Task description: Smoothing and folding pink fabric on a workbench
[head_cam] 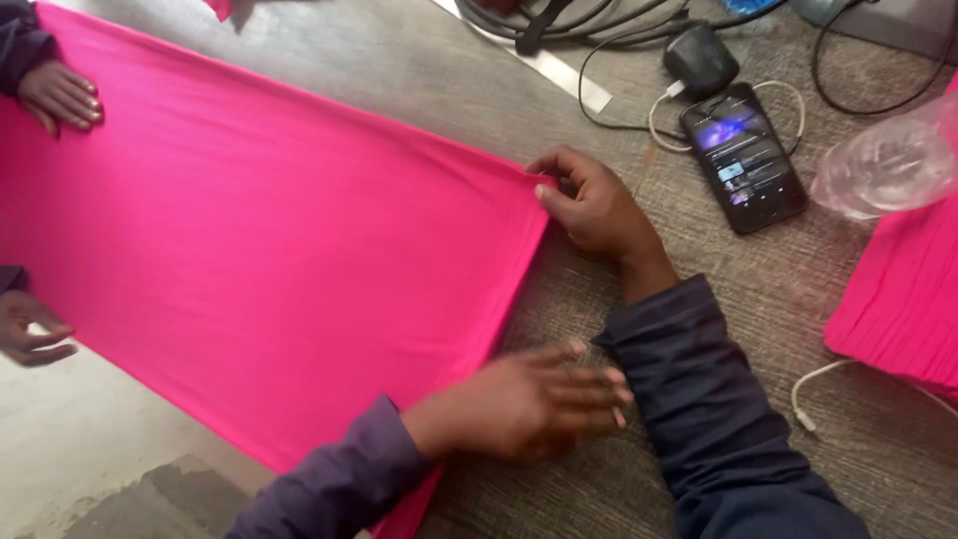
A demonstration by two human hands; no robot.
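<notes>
A wide piece of bright pink cloth (249, 230) lies spread flat on a grey table (419, 70). My right hand (589, 200) pinches the cloth's far right corner between thumb and fingers. My left hand (529, 399) lies flat, fingers together, on the near right edge of the cloth, partly on the table. At the far left, another person's hand (60, 95) rests on the cloth's upper edge, and that person's other hand (30, 329) is at its lower left edge.
A black phone (743, 155) with a lit screen lies right of my right hand, plugged into a white cable and charger (699, 55). A clear plastic bottle (883, 165) lies beside it. A stack of folded pink cloth (898, 299) sits at the right edge. Black cables run along the top.
</notes>
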